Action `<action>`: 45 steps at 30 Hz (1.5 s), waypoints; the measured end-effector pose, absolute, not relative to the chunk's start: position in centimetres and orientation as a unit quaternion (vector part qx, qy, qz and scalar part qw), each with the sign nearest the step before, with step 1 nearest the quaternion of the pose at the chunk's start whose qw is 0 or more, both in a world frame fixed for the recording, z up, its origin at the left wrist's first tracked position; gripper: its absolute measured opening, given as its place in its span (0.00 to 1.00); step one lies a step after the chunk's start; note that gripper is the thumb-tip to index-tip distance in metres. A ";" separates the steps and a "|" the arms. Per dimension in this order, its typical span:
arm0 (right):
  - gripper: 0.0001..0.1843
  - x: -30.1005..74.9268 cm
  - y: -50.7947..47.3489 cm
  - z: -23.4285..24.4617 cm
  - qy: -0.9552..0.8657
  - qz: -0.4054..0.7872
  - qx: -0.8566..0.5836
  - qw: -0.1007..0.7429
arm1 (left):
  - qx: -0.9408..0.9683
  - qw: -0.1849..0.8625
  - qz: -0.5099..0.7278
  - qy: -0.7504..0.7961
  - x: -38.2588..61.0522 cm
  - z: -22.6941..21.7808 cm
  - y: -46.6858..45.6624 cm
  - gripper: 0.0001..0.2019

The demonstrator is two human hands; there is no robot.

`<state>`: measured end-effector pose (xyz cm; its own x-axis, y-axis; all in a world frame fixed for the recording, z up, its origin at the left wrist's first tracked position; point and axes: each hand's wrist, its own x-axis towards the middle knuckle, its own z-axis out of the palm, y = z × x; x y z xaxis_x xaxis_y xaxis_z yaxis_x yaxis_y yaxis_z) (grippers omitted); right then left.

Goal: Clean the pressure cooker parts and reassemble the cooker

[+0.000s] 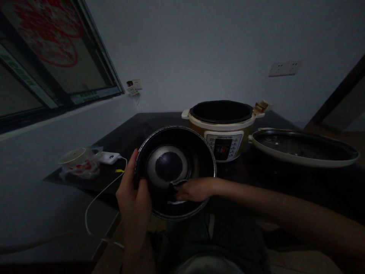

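Observation:
A dark round inner pot (199, 160) is tilted so that its inside faces me, with a pale ring on its bottom. My left hand (134, 201) grips it at the left rim, thumb inside and fingers round the outer wall. Reaching over the right side of the rim, my right hand (194, 189) presses a dark, pale-edged cloth (173, 185) against the lower inside. Its fingertips are partly hidden in the cloth and shadow. Just behind the pot stands an electric pressure cooker (196, 125) with its top off.
The cooker's lid (299, 160) lies right on the dark table (119, 129). A cup (75, 158) in clear plastic and a white power strip (110, 157) are at left, a cord (88, 217) hanging off the edge. Wall sockets (285, 68) and a window (57, 57) are behind.

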<state>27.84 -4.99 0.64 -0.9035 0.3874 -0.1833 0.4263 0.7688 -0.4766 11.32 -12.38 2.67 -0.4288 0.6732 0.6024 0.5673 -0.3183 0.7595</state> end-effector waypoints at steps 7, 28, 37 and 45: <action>0.16 28.4 -5.0 0.6 0.881 -0.137 0.444 0.091 | 0.547 0.045 0.613 0.568 11.9 3.0 -12.4 0.28; 0.34 25.2 3.3 0.5 0.928 -0.165 0.287 -0.172 | 0.538 0.097 0.619 0.564 10.6 2.8 -11.0 0.30; 0.34 25.4 4.3 -1.1 0.993 0.014 0.093 -0.068 | 0.579 0.142 0.612 0.520 8.9 3.0 -8.9 0.32; 0.27 26.6 0.4 -2.4 0.998 -0.001 0.005 0.066 | 0.570 0.157 0.620 0.516 8.5 3.1 -8.2 0.32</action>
